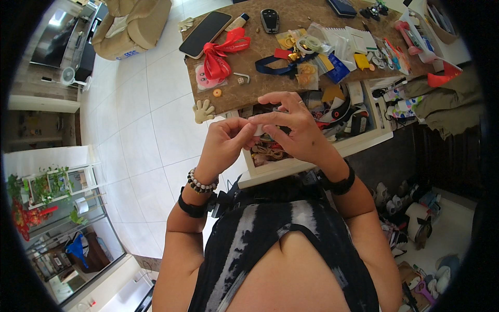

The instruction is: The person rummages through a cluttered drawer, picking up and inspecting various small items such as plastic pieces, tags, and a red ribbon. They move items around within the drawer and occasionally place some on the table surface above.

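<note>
Over the front of an open drawer (257,170), my two hands meet. My left hand (224,142) pinches a small white object (259,130) between thumb and fingers; most of it is hidden. The right hand (302,130) arches over it with its fingers apart. Its index fingertip reaches my left thumb, and its thumb is beside the white object; whether it grips the object is unclear. Below them the drawer is packed with cords (273,151), a black pouch-like item (358,120) and other small things.
On the brown tabletop (234,93) lie a smartphone (206,34), a red ribbon bow (218,54), a car key fob (269,20), a die (241,80), a navy strap (273,69) and small plastic bags (307,75). Hand-shaped corner guards (203,111) mark the table edge. Shoes (393,202) lie at lower right.
</note>
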Action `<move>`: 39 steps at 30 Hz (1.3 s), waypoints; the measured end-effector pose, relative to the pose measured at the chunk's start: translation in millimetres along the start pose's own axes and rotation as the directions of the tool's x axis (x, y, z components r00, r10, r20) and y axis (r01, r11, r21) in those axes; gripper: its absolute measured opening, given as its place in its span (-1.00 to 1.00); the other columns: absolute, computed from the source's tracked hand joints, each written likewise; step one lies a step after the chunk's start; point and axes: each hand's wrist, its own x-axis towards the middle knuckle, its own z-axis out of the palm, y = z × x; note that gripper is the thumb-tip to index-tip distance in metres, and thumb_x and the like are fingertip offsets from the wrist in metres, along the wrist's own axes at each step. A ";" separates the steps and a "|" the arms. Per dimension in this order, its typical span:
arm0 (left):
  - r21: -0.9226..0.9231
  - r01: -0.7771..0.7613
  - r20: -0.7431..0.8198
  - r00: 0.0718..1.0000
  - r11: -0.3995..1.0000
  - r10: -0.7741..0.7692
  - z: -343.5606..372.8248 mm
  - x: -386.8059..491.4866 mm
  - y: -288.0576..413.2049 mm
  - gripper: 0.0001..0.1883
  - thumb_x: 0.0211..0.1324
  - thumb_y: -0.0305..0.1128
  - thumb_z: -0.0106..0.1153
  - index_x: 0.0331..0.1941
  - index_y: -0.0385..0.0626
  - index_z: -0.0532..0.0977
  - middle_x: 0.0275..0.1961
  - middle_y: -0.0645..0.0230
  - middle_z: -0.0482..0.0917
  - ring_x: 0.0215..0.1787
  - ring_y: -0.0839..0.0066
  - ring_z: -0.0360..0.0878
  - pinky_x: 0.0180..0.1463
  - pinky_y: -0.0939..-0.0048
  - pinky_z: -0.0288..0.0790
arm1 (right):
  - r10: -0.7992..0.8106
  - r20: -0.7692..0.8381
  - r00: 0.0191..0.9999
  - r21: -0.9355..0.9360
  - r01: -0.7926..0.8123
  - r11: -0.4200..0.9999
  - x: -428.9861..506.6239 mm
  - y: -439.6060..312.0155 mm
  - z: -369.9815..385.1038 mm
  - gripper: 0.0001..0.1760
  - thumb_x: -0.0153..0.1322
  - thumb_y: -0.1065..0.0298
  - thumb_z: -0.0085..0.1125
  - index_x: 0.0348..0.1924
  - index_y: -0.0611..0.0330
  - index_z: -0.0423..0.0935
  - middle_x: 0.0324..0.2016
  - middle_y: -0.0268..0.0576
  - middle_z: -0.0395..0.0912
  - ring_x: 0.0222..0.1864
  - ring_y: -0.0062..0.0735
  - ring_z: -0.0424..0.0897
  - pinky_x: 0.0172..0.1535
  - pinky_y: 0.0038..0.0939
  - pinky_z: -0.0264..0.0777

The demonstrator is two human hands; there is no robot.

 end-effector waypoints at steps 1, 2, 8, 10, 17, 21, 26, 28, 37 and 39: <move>-0.010 0.004 0.011 1.000 1.000 -0.004 0.0 -0.5 0.7 -0.74 0.30 -0.29 0.12 -0.22 -0.31 0.57 -0.40 0.38 0.65 -0.40 0.72 0.55 -0.29 0.66 0.43 | -0.013 -0.002 1.000 -0.039 0.012 0.999 0.4 -0.8 -0.3 -0.80 0.26 0.46 0.20 -0.26 0.05 0.68 -0.12 -0.11 0.51 -0.06 -0.10 0.48 0.01 -0.24 0.37; -0.020 0.008 0.021 1.000 1.000 -0.008 -0.2 -1.2 1.4 -0.74 0.30 -0.29 0.12 -0.21 -0.31 0.57 -0.40 0.38 0.65 -0.40 0.72 0.54 -0.29 0.66 0.43 | -0.023 -0.009 1.000 -0.039 0.023 0.999 0.2 -1.6 -1.1 -0.81 0.25 0.47 0.23 -0.28 0.07 0.68 -0.14 -0.12 0.52 -0.07 -0.12 0.49 -0.01 -0.25 0.37; -0.067 0.025 0.033 0.999 0.997 -0.023 -3.0 -1.8 0.5 -0.73 0.31 -0.29 0.09 -0.20 -0.31 0.58 -0.40 0.36 0.65 -0.42 0.70 0.52 -0.29 0.62 0.43 | 0.015 -0.059 0.998 0.035 -0.013 0.999 -1.5 -3.0 -1.4 -0.86 0.20 0.50 0.33 -0.36 0.16 0.67 -0.22 -0.14 0.55 -0.15 -0.21 0.53 -0.10 -0.32 0.41; -0.073 0.015 0.000 1.000 0.997 -0.015 -3.5 -1.4 -0.9 -0.73 0.31 -0.29 0.09 -0.19 -0.31 0.58 -0.39 0.36 0.65 -0.42 0.70 0.52 -0.29 0.62 0.43 | 0.062 -0.080 0.995 0.055 -0.058 0.997 -2.3 -3.6 -2.2 -0.86 0.21 0.51 0.34 -0.36 0.18 0.67 -0.24 -0.14 0.55 -0.17 -0.25 0.54 -0.10 -0.36 0.42; -0.065 -0.023 -0.048 0.999 0.998 0.020 1.0 -0.5 -2.7 -0.73 0.30 -0.29 0.10 -0.17 -0.31 0.59 -0.36 0.35 0.67 -0.42 0.72 0.52 -0.30 0.64 0.43 | 0.236 0.025 0.971 0.342 -0.230 0.911 -1.1 -1.8 -3.9 -0.88 0.29 0.45 0.31 -0.29 0.18 0.70 -0.22 -0.18 0.55 -0.12 -0.35 0.55 -0.05 -0.43 0.41; -0.074 -0.026 -0.042 0.999 0.997 0.023 4.5 -1.4 -0.7 -0.73 0.31 -0.29 0.10 -0.18 -0.30 0.59 -0.36 0.36 0.67 -0.42 0.72 0.53 -0.30 0.65 0.43 | 0.270 0.053 0.961 0.345 -0.272 0.898 -2.0 -3.0 2.0 -0.88 0.30 0.43 0.31 -0.29 0.15 0.71 -0.22 -0.18 0.55 -0.12 -0.35 0.54 -0.04 -0.43 0.40; -0.049 -0.018 -0.034 0.999 0.999 0.016 5.7 -4.1 1.1 -0.73 0.30 -0.28 0.11 -0.19 -0.29 0.60 -0.37 0.38 0.67 -0.42 0.73 0.53 -0.30 0.66 0.44 | 0.240 -0.006 0.971 0.227 -0.232 0.946 -3.4 -4.2 4.6 -0.87 0.26 0.43 0.32 -0.31 0.12 0.72 -0.25 -0.18 0.56 -0.14 -0.30 0.54 -0.07 -0.39 0.40; -0.047 -0.019 -0.031 0.999 0.999 0.017 6.4 -4.5 0.6 -0.73 0.30 -0.28 0.11 -0.20 -0.29 0.60 -0.38 0.39 0.66 -0.42 0.73 0.53 -0.30 0.66 0.44 | 0.226 -0.039 0.973 0.189 -0.215 0.958 -3.3 -5.1 6.2 -0.86 0.25 0.45 0.31 -0.32 0.11 0.72 -0.27 -0.18 0.57 -0.15 -0.28 0.54 -0.09 -0.38 0.40; 0.110 -0.098 -0.025 0.995 0.989 0.101 7.6 -7.0 -6.0 -0.79 0.20 -0.33 0.25 -0.25 -0.29 0.59 -0.40 0.43 0.66 -0.41 0.76 0.53 -0.34 0.67 0.42 | 0.404 0.136 0.905 0.269 -0.426 0.864 -3.1 -4.4 2.2 -0.65 0.26 0.37 0.33 -0.09 0.22 0.58 -0.34 -0.20 0.61 -0.25 -0.44 0.58 -0.11 -0.39 0.42; 0.186 -0.074 0.007 0.997 0.980 0.074 1.2 -7.1 -7.8 -0.80 0.18 -0.35 0.27 -0.28 -0.28 0.59 -0.41 0.44 0.65 -0.42 0.76 0.51 -0.34 0.68 0.40 | 0.398 0.152 0.905 0.324 -0.426 0.845 -3.8 1.5 0.6 -0.70 0.32 0.35 0.29 -0.11 0.22 0.59 -0.34 -0.24 0.62 -0.27 -0.52 0.57 -0.17 -0.46 0.43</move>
